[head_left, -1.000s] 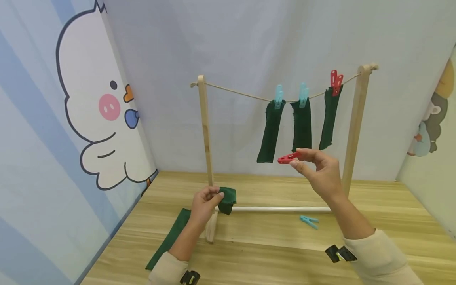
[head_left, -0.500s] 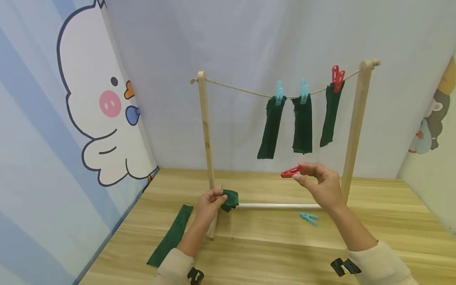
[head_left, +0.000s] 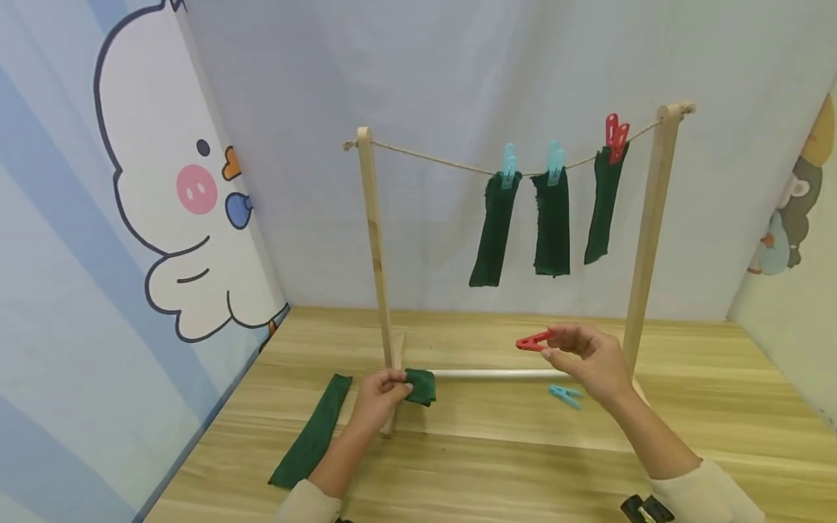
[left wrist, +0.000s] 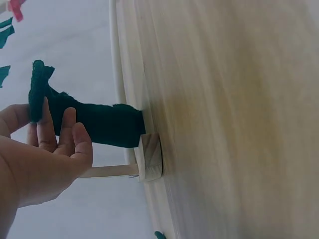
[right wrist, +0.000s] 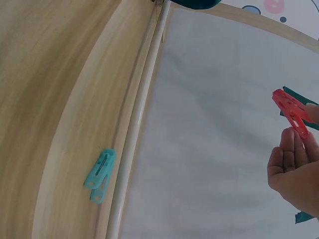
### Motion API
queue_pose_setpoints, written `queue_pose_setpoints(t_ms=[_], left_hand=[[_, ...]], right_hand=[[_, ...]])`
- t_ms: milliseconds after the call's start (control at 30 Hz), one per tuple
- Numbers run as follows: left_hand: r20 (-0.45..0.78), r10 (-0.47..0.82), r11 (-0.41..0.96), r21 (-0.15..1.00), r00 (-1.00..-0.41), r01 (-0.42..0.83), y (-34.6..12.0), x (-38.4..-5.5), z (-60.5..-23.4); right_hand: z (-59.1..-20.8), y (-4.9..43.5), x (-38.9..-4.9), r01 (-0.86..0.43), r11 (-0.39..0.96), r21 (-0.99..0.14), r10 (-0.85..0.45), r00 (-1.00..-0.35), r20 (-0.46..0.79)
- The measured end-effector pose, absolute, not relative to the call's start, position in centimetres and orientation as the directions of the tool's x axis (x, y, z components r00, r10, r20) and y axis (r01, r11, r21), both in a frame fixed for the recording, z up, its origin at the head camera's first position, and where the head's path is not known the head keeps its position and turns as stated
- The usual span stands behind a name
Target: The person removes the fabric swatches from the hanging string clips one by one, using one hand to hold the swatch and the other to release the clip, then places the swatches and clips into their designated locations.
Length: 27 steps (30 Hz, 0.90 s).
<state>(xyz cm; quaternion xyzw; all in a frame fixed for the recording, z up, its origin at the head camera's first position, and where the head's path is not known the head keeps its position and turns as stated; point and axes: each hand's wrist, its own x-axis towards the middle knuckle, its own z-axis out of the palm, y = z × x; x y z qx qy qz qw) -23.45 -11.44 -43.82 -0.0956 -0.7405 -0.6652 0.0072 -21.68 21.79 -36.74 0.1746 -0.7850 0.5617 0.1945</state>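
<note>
My left hand [head_left: 381, 398] pinches a dark green cloth strip [head_left: 421, 386] by its upper end, beside the rack's left post; in the left wrist view the cloth [left wrist: 107, 122] hangs down from the fingers. Between thumb and fingers of my right hand [head_left: 591, 361] is a red clothespin [head_left: 535, 341], its nose pointing left, held in the air near the right post. Three green strips hang on the cord [head_left: 431, 159]: two under light blue clothespins [head_left: 509, 166] and one under a red clothespin [head_left: 616, 138].
Another green strip [head_left: 312, 434] lies on the table left of my left forearm. A light blue clothespin [head_left: 565, 396] lies on the table below my right hand. The wooden rack has a left post [head_left: 375, 240], a right post [head_left: 651, 232] and a white bottom bar [head_left: 503, 374].
My right hand has come down with the red clothespin, from in front of the hanging strips to below them. My left hand has lowered and shifted slightly right with the cloth strip.
</note>
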Motion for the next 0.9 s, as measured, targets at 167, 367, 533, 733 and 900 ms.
queue_pose_setpoints(t_ms=[167,367,533,733,900], left_hand=[[0.087,0.145,0.098,0.99,-0.986,0.102,-11.8,-22.2,-43.7],[0.026,0.176,0.095,0.995,-0.984,0.043,-12.5,-21.4,-43.7],[-0.029,0.235,0.148,0.989,-0.971,0.006,-13.2,-21.0,-43.9],[-0.077,0.302,0.219,0.976,-0.95,-0.01,-13.8,-20.8,-44.2],[-0.094,0.341,0.224,0.975,-0.935,-0.016,-14.4,-20.7,-44.4]], right_hand=[[-37.4,22.3,-21.1,-0.437,0.334,-0.835,-0.105,-0.898,0.428],[-38.2,23.1,-20.6,-0.363,0.309,-0.879,-0.123,-0.932,0.342],[-38.8,23.6,-20.3,-0.353,0.306,-0.884,-0.131,-0.935,0.328],[-39.5,24.5,-20.1,-0.327,0.341,-0.881,-0.127,-0.945,0.301],[-39.8,25.1,-19.9,-0.258,0.333,-0.907,-0.12,-0.966,0.23]])
